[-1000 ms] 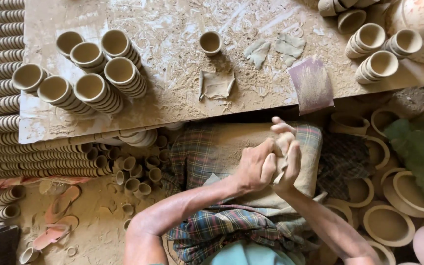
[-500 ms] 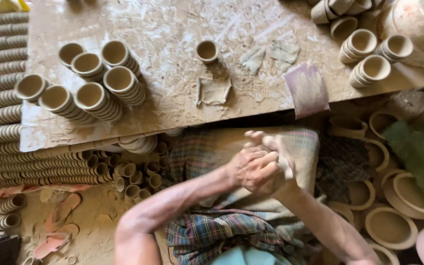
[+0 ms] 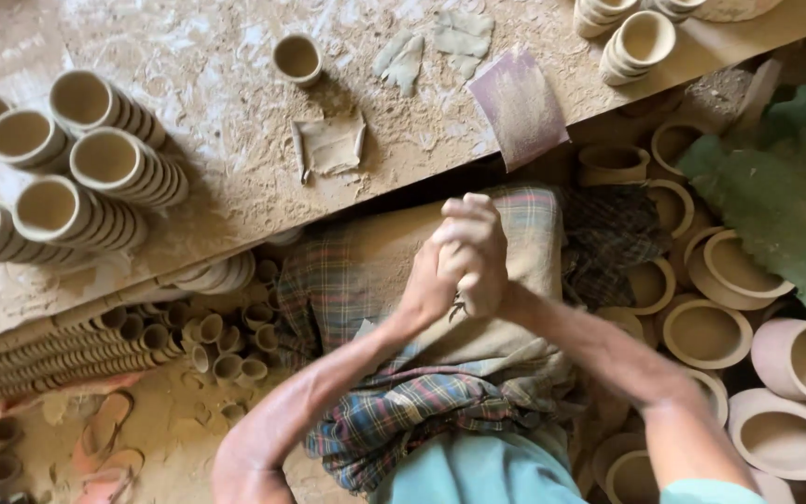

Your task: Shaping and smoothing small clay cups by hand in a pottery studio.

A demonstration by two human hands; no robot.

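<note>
My left hand (image 3: 431, 280) and right hand (image 3: 478, 257) pressed palm to palm, closed; whether they held clay, I couldn't tell. The nearby single cup (image 3: 297, 58) looked light and brittle, best gripped around its wall.

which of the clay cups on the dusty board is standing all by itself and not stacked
The single small clay cup standing upright near the board's far edge, above the folded clay scrap. All the other cups lie or sit nested in stacks.

Bare forearms, clay-dusted; checked cloth (image 3: 403, 420) over lap; teal garment (image 3: 478, 471) beneath.
</note>
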